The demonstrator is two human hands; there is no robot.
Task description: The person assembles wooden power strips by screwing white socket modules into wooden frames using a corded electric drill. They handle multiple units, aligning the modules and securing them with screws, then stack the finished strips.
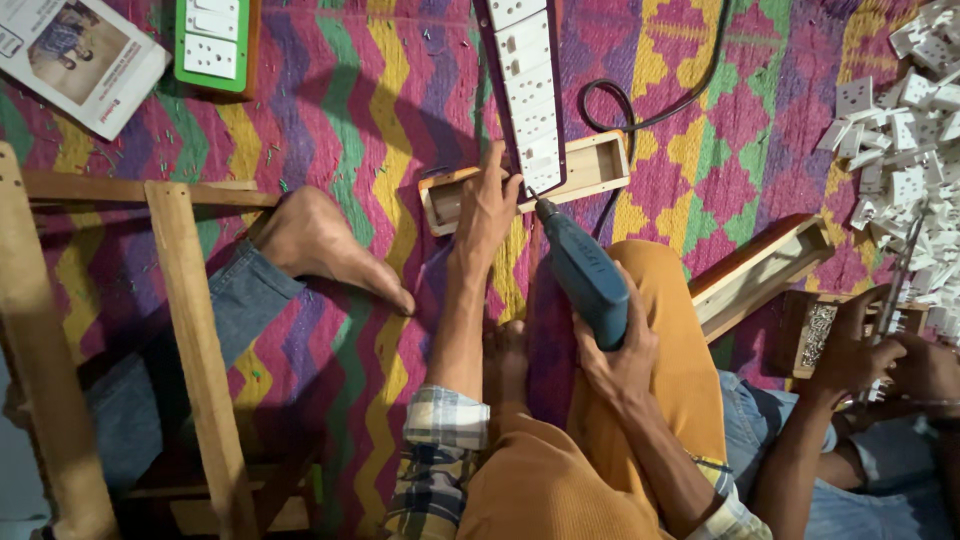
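Low in the frame's centre, the right hand (618,355) wraps closed around the grip of a blue-grey handheld power drill (585,275), its tip angled up-left onto the lower end of a long white plastic socket panel (528,85). Just left of the tip, the left hand (487,205) presses down on that panel's lower edge, fingers spread, not pinching. The panel lies across an open shallow wooden box (590,168) on a zigzag-patterned woven mat (340,110). At far right, another person's hands (860,350) work beside a heap of small white sockets (905,150).
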